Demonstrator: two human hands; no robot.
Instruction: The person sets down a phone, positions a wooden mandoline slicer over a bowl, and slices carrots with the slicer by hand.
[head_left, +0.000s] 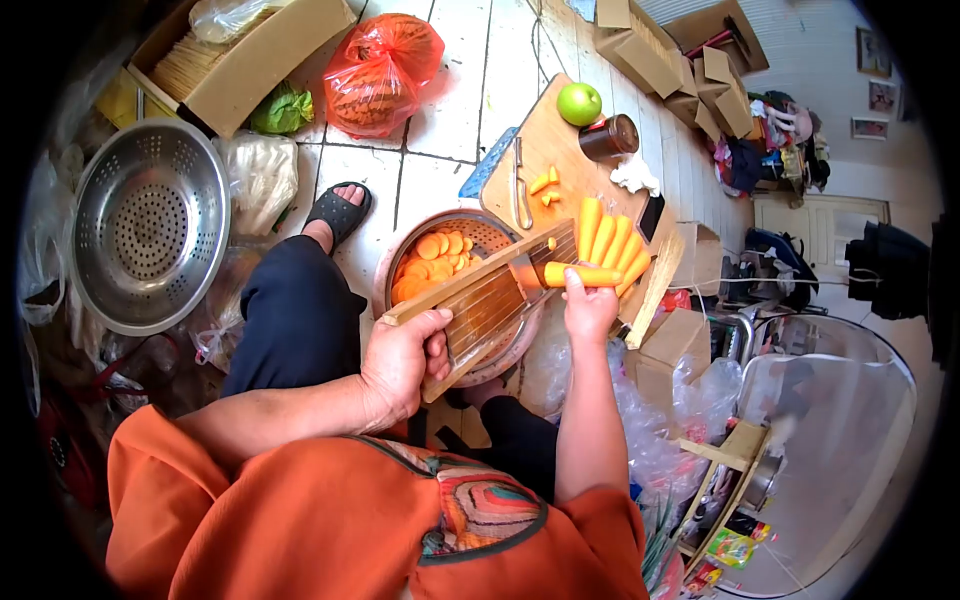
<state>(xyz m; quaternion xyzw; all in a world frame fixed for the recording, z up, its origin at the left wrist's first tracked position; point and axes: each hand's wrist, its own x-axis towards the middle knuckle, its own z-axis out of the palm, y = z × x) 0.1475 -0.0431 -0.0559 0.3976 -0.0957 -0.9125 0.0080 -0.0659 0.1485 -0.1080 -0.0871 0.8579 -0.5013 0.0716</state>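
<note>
My left hand [408, 362] is closed around the near end of a wooden mandoline slicer [478, 318], which slants over a colander. In my right hand [590, 302] is a peeled carrot [582, 275], its tip at the slicer's metal blade [526, 276]. Orange carrot slices [436, 262] lie in the colander [490, 236] under the slicer; part of it is hidden by the board. Several whole peeled carrots [605, 238] rest side by side just beyond my right hand, on the edge of a wooden cutting board [570, 150].
On the cutting board are a green apple [579, 104], a dark jar [608, 138], a peeler [520, 190] and carrot ends [545, 183]. A large metal colander [150, 225] stands at left. A red bag [384, 75] lies ahead; cardboard boxes [640, 50] stand farther off.
</note>
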